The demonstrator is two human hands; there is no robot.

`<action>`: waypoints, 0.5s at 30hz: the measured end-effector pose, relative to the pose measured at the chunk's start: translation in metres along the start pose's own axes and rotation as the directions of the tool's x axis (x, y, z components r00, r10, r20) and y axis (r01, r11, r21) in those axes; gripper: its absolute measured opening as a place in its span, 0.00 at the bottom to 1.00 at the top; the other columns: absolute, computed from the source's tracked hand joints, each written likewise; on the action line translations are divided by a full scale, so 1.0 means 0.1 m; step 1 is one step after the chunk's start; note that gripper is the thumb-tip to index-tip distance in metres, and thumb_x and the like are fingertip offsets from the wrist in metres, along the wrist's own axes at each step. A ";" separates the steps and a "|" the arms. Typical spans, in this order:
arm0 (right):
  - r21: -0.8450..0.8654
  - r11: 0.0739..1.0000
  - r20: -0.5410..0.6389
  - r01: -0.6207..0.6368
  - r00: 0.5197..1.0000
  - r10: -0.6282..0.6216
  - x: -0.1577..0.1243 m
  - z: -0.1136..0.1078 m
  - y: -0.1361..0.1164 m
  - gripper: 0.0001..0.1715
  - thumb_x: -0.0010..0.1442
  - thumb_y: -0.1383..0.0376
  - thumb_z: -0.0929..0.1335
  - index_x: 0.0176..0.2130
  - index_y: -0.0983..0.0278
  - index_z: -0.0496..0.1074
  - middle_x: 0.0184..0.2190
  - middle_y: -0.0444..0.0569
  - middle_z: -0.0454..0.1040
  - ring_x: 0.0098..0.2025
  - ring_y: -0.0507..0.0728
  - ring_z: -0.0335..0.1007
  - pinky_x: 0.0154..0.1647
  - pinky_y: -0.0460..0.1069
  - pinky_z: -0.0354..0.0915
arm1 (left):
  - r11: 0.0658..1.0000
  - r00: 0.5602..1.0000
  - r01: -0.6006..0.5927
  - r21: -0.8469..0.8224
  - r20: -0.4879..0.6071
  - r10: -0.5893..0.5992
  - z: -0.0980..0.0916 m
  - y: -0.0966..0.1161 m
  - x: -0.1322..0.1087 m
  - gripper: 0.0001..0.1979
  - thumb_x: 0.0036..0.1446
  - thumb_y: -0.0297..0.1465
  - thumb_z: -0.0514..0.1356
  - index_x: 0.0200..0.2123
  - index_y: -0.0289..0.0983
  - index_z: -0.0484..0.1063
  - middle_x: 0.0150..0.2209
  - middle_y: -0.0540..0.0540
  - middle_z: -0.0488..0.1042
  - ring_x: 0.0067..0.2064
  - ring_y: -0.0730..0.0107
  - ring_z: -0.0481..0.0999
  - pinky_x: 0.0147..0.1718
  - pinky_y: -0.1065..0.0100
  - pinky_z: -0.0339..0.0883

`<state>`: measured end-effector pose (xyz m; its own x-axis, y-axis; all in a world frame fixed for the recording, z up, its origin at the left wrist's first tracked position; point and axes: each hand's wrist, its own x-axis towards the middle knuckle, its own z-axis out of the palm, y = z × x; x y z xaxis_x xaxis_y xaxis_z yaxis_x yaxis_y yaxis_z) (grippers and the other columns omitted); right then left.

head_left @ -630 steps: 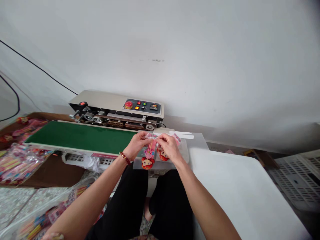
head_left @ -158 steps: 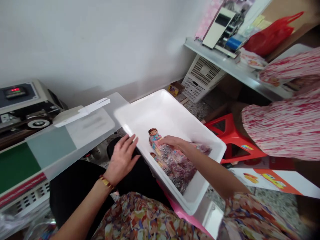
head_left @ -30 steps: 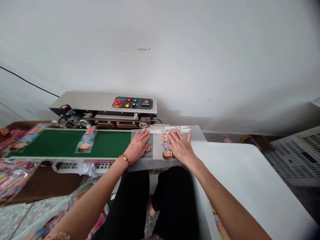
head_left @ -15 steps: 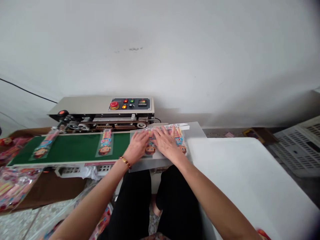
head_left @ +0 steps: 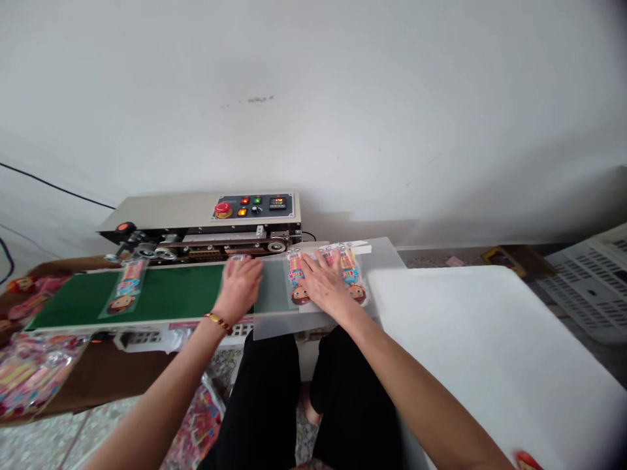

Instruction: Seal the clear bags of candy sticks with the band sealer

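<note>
My left hand (head_left: 238, 287) is over the right part of the green conveyor belt (head_left: 171, 294), fingers bent and pressed onto a clear printed packet. Only the packet's top end (head_left: 238, 258) shows above the fingers; the hand hides the rest. My right hand (head_left: 324, 281) lies flat with fingers spread over colourful cartoon-face packets (head_left: 356, 287) on a translucent sheet (head_left: 274, 323). Another packet (head_left: 300, 294) peeks out at that hand's left side. Farther left, a single packet (head_left: 126, 287) lies on the belt, its upper end by the sealing machine's rollers.
Behind the belt stands the band sealing machine (head_left: 161, 212) with a red stop button (head_left: 223, 209) and lit switches. A white table (head_left: 441, 313) is at the right, white crates (head_left: 595, 281) beyond it. A cardboard box (head_left: 98, 378) with packets sits lower left.
My left hand has moved left from the sheet onto the belt with a packet. Packets on the belt have travelled left, the farthest one leaving the belt. My right hand stays on the packets.
</note>
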<state>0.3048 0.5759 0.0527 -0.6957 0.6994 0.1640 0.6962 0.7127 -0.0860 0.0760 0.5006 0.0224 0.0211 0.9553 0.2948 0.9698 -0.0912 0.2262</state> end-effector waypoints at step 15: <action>-0.068 0.994 0.012 -0.082 0.997 0.083 -0.20 -0.01 0.36 0.26 0.72 0.59 0.59 0.64 0.63 0.66 0.66 0.56 0.63 0.70 0.72 0.49 0.67 0.80 0.30 | 0.992 0.985 -0.070 -0.103 0.148 0.085 0.01 -0.35 -0.06 0.24 0.67 0.35 0.48 0.64 0.39 0.63 0.66 0.37 0.63 0.69 0.55 0.60 0.67 0.41 0.52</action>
<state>0.3440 0.5879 0.0476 -0.6378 0.7565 0.1448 0.7611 0.6478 -0.0322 0.0426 0.4980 0.0118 0.1392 0.9752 0.1718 0.9357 -0.1863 0.2995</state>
